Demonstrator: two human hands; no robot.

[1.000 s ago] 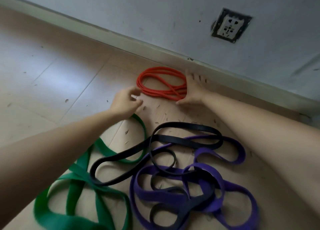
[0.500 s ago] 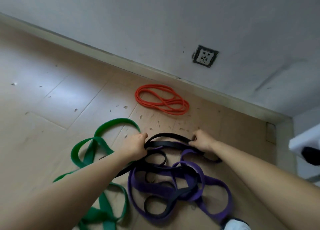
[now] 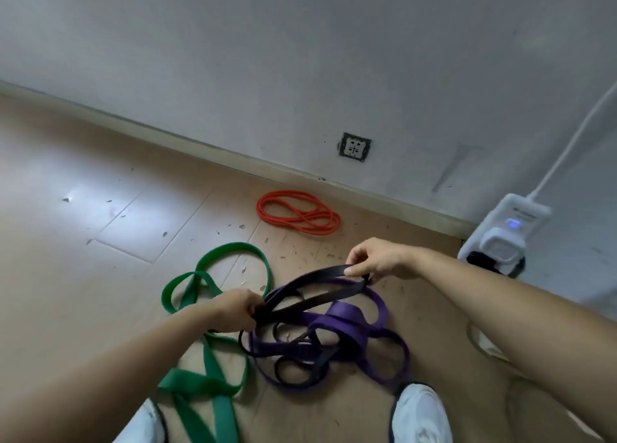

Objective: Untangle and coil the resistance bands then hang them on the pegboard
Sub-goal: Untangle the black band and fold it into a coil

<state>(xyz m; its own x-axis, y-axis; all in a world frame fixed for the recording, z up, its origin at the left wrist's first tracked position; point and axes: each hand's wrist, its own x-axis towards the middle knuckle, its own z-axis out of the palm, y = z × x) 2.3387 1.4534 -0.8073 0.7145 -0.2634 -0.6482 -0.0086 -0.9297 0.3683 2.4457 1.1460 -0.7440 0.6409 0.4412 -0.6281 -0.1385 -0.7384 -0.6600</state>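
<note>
Wood-pattern floor (image 3: 100, 229) along a grey wall (image 3: 300, 58) carries all four bands; no pegboard is in view.

Left hand (image 3: 235, 310) is curled round a bunch of black band (image 3: 317, 274) strands. Right hand (image 3: 377, 257) pinches another part of the same band between thumb and fingers, raised off the floor. The two holds are set apart, in my judgement to pull the black band taut so its loops can be drawn free.

Obstruction: the purple band (image 3: 344, 312) lies beneath and is threaded through the black loops, so it is likely to lift with them. The green band (image 3: 213, 382) sprawls just left, one loop passing under the left hand. The orange band (image 3: 310, 223) lies coiled near the skirting, well apart.

Also noted: a wall socket (image 3: 354, 146), a power strip (image 3: 504, 239) at right, a white shoe (image 3: 419, 412) just beside the tangle, and scattered debris.
</note>
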